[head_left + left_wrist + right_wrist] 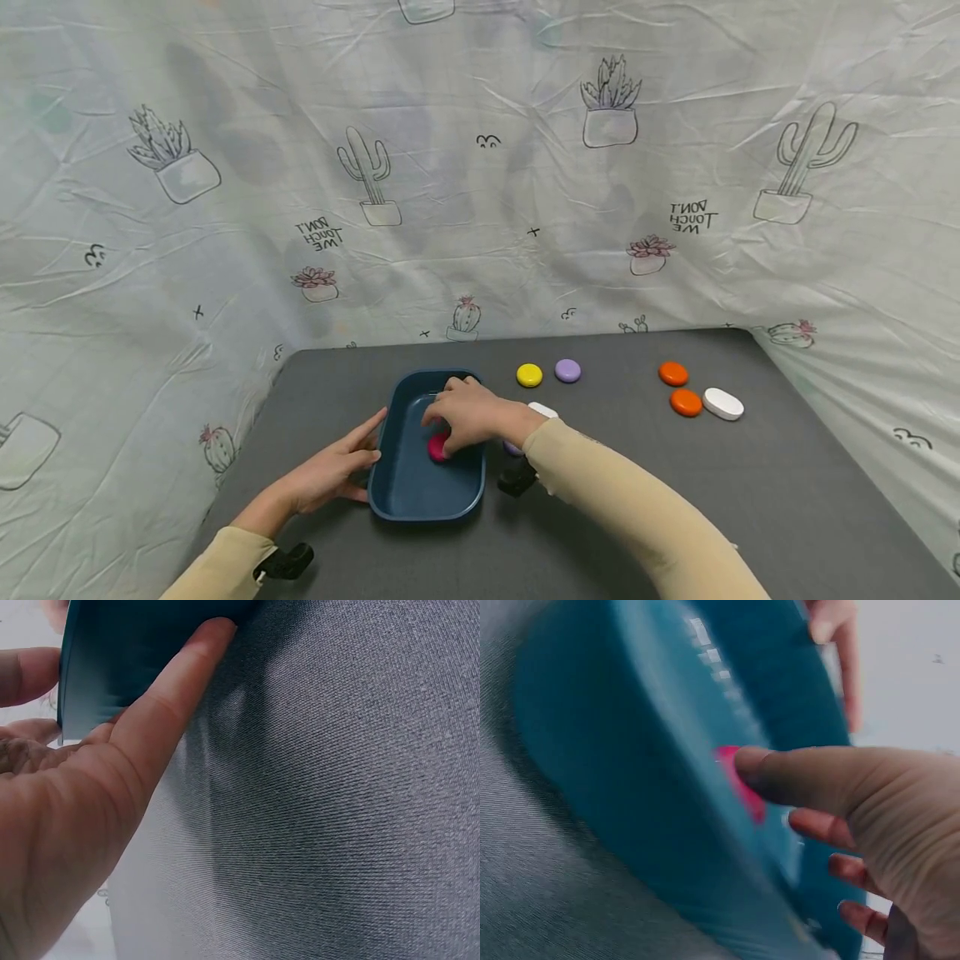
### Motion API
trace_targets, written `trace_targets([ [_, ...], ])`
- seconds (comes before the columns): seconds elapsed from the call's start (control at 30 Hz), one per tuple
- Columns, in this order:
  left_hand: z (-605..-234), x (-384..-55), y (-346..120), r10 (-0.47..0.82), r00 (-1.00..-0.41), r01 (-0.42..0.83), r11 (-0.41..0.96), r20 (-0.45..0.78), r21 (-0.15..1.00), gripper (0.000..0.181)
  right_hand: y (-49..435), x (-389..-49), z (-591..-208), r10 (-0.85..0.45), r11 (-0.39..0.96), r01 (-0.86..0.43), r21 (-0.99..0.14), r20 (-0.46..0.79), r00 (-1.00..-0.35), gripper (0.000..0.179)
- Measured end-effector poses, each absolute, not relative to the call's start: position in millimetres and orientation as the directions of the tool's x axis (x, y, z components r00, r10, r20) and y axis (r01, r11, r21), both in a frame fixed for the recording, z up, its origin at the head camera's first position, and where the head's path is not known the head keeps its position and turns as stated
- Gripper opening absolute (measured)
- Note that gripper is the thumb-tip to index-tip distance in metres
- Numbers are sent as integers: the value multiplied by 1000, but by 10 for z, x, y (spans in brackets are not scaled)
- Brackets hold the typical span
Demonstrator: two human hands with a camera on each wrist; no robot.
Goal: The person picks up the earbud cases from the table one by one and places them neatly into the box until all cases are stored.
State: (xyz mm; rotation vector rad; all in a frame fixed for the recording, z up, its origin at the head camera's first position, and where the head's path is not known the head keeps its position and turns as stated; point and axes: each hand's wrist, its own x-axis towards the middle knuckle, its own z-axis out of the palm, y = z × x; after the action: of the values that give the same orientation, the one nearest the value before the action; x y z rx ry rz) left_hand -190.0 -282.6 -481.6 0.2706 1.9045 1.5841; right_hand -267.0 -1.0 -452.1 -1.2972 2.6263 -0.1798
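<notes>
Pink disc (inside tray) partly under right hand.

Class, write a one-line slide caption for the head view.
Left hand touches a blue tray while the right hand, inside it, touches a pink disc.

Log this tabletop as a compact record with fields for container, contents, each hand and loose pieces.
Container: blue tray on the dark table
Contents: pink disc
Left hand: touches the tray's outer left side
Right hand: inside the tray, thumb at the pink disc; pinch unclear
Loose, right of tray: yellow disc, lavender disc, two orange discs, white oval piece
Partly hidden by right arm: white piece, purple piece
</notes>
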Motion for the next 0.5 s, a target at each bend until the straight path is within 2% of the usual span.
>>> trace_targets([
  [0.23,-4826,-1929,-2822,515,-788,-216,285,-339,934,73,197,-2650,-4336,-778,595,-730,-336,-14,-628,56],
  [0.5,-4847,-1942,-2791,472,-809,-228,297,-350,927,72,654,-2601,-4196,-731,590,-688,-422,83,-678,56],
])
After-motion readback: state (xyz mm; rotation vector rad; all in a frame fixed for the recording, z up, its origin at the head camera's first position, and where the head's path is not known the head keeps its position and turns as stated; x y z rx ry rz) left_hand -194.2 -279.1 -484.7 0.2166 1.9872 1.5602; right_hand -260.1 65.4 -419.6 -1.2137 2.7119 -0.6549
